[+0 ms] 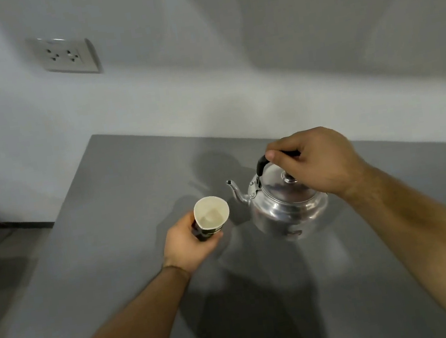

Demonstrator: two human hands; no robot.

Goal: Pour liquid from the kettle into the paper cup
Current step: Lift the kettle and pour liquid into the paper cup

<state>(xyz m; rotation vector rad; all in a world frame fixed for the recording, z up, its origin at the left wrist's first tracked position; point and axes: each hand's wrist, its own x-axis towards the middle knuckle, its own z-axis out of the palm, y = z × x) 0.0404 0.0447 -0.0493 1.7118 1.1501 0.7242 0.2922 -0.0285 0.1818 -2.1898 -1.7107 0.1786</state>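
A shiny metal kettle (284,206) with a black handle stands upright on the grey table (120,183); its spout points left toward the cup. My right hand (315,161) is closed around the black handle from above. A paper cup (211,213), dark outside and white inside, stands just left of the spout, its rim a little squeezed. My left hand (189,243) wraps around the cup's lower side. No liquid stream is visible between the spout and the cup.
A white wall rises behind the table, with a double power socket (65,55) up at the left. The table's left edge (59,214) drops to the floor. Grey tabletop extends in front of and to the right of the kettle.
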